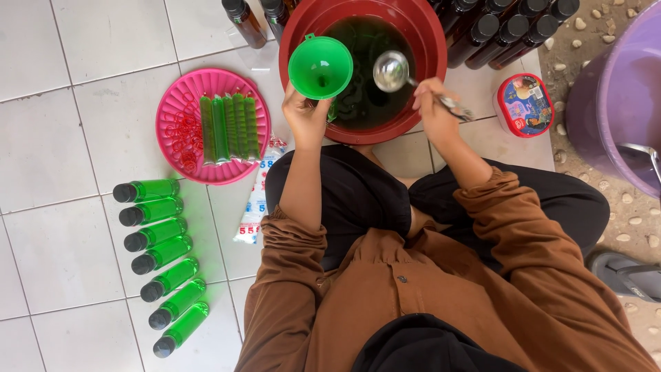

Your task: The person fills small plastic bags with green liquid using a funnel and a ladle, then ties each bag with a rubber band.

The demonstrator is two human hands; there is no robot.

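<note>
Right hand [435, 103] is wrapped around a metal ladle [391, 71], bowl held over the red basin [427, 41] of dark green liquid, handle running back right toward the wrist. Left hand [306, 114] is clamped under a green funnel [320, 67], just left of the ladle, so that's a short sideways swing. Filled green bottles [160, 255] lie on the floor, far left.

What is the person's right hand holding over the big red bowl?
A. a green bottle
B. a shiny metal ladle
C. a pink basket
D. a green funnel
B: the right hand grips a metal ladle above the red bowl, while the left hand holds the green funnel.
</note>
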